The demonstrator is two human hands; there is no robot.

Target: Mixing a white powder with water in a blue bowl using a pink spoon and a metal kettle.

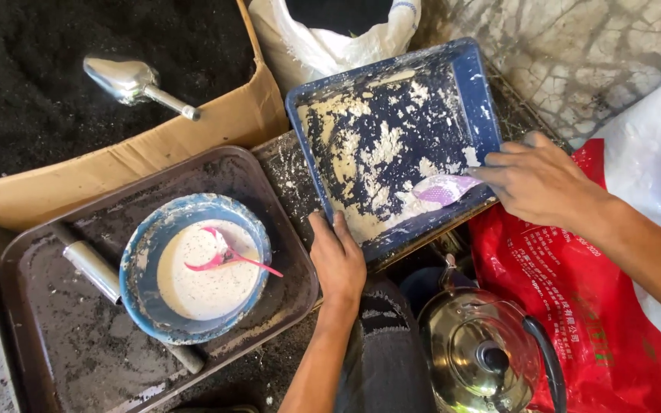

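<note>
A steel kettle (487, 352) sits nearest. The left hand (338, 256) grips the near edge of a tilted blue tray (392, 141) smeared with white paste, while the right hand (537, 180) grasps a pink scraper (444, 189) against it. Left, a blue bowl (193, 268) of white paste rests on a brown tray (63, 336). Farther back, a metal scoop (131, 82) lies on dark soil.

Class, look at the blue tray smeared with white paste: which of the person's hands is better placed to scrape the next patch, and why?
The right hand, I'd judge. It already presses a pale scraper against the paste inside the blue tray. The left hand grips the tray's near edge and steadies the tilted tray.
</note>
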